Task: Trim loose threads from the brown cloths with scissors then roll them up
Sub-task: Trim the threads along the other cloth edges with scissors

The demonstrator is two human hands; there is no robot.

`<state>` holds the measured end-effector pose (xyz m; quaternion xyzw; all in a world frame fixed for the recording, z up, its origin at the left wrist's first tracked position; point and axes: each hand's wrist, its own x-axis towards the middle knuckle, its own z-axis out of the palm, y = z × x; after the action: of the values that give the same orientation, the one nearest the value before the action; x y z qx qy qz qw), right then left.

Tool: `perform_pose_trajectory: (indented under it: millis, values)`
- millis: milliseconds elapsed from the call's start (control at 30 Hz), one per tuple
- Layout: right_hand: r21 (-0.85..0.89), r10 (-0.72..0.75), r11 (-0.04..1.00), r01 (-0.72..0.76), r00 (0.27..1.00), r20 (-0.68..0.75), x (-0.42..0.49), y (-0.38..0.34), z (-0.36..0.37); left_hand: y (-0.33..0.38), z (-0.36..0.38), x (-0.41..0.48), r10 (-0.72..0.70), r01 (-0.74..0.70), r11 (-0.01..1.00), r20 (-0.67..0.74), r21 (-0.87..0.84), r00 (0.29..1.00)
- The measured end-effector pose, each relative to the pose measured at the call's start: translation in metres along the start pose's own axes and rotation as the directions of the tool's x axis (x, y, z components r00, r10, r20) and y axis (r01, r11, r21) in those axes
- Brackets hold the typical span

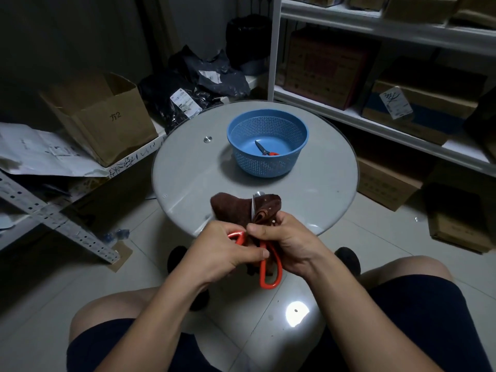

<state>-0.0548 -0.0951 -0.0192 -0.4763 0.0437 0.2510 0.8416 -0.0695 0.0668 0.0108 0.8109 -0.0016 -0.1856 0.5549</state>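
Note:
A brown cloth [236, 209] lies partly folded over the near edge of the round glass table [188, 167]. My right hand [288, 244] pinches the cloth's folded right part. Large orange-handled scissors [269, 272] stand upright between my hands, their blade [253, 208] pointing up against the cloth. My left hand [225, 255] grips the scissors at the upper handle loop, while the lower loop hangs free below my right hand. The part of the cloth under my hands is hidden.
A blue perforated basket [268, 167] stands mid-table with a small pair of red-handled scissors [265, 151] inside. White shelves with cardboard boxes [402, 108] rise at right. An open carton [107, 116] and black bags [193, 87] sit at left. My knees are below the table.

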Motion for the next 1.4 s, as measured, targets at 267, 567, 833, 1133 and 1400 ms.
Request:
perform_pose_trajectory:
  millis: [267, 567, 833, 1133, 1400]
  values:
    - [0.020, 0.066, 0.998, -0.064, 0.987, -0.146, 0.006, -0.007, 0.012, 0.004, -0.006, -0.003, -0.064, 0.057, 0.987, 0.040, 0.152, 0.997]
    - [0.157, 0.220, 0.967, -0.203, 0.970, -0.105, 0.005, -0.010, 0.014, 0.013, -0.019, -0.003, -0.113, 0.084, 0.969, 0.113, 0.232, 0.987]
    - [0.310, 0.248, 0.935, -0.174, 0.944, -0.217, 0.011, -0.015, -0.002, 0.014, -0.029, -0.003, -0.126, 0.071, 0.948, 0.163, 0.309, 0.979]
    - [0.008, 0.059, 0.998, -0.060, 0.929, -0.367, 0.023, -0.055, -0.051, -0.011, -0.041, 0.000, -0.036, 0.037, 0.999, 0.029, -0.035, 0.999]
    - [-0.898, -0.794, 0.423, -0.119, 0.428, -0.431, 0.007, -0.044, -0.041, -0.003, 0.000, 0.025, 0.127, -0.220, 0.880, -0.239, -0.421, 0.963]
